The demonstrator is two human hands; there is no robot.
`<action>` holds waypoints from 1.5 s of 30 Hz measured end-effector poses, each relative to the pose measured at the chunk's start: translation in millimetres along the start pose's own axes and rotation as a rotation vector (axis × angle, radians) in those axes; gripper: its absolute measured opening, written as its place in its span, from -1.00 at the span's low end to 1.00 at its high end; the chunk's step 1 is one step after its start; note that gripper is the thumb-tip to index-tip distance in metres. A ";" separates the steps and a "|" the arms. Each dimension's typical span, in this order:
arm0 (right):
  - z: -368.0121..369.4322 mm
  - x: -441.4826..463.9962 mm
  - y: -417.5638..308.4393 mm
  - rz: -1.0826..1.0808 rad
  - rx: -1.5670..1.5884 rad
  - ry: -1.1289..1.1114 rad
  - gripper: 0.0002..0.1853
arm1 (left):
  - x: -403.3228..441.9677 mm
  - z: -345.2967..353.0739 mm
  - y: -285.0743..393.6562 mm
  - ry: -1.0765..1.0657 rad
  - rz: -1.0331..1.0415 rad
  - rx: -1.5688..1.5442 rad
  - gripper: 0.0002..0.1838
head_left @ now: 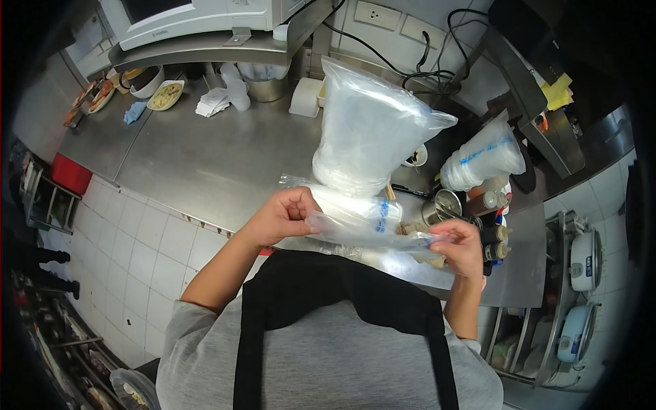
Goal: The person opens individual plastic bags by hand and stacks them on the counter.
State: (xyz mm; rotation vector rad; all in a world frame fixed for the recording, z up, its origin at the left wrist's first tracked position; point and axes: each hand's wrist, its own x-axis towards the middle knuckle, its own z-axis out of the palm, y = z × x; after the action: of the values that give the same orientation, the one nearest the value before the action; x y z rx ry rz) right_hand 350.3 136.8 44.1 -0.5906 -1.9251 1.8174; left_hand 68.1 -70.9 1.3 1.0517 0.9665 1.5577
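Note:
My left hand (287,215) pinches one end of a clear plastic bag (369,234), which stretches flat in front of my chest. At its other end my right hand (456,244) grips the plastic between thumb and fingers. Just behind it, a plastic-wrapped white package with blue print (359,207) lies on its side on the steel counter (198,160). A large, clear plastic bag of white contents (372,130) stands beyond that package. What the white contents are I cannot make out.
Right of my hands stand a metal cup (443,205), sauce bottles (484,203) and another blue-printed bag (485,154). A plate of food (166,95), napkins (213,102) and a metal pot (266,87) sit at the back left, near a shelf with a microwave (164,24).

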 end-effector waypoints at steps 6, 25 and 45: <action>12.5 -4.3 -67.5 -0.629 -0.332 0.232 -0.84 | 16.3 30.0 73.5 0.113 0.485 0.187 -0.85; 13.5 101.7 -35.0 -0.378 -0.188 0.427 -0.90 | 93.5 -18.0 25.5 0.305 0.260 0.053 -0.84; 30.8 95.2 -40.4 -0.581 0.459 -0.299 -0.76 | 96.3 -41.3 9.1 -0.037 0.094 -0.003 -0.70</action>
State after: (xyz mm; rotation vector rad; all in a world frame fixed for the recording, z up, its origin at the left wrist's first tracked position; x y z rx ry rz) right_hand 254.0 164.1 84.5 0.3743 -1.5287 1.9076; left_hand 12.8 17.8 13.1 1.1347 0.9000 1.6098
